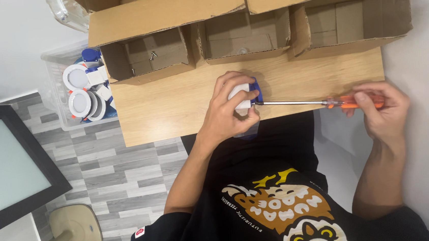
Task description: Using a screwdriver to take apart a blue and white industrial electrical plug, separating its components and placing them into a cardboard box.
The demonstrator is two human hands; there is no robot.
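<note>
Wooden tabletop (173,113), three open cardboard boxes (248,31) along its far edge. Left hand (231,111) clenched around a small white-and-blue part (245,93) at the near edge. Right hand (381,105) gripping an orange-handled screwdriver (325,101), tip touching the part.

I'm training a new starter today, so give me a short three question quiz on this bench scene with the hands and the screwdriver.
1. Which hand holds the screwdriver?
2. True or false: the left hand grips a white and blue part.
3. How many open boxes stand along the back of the table: A two, B three, C five?

Key: 1. the right hand, on the orange handle. 2. True. 3. B; the left box shows small screws inside.
</note>
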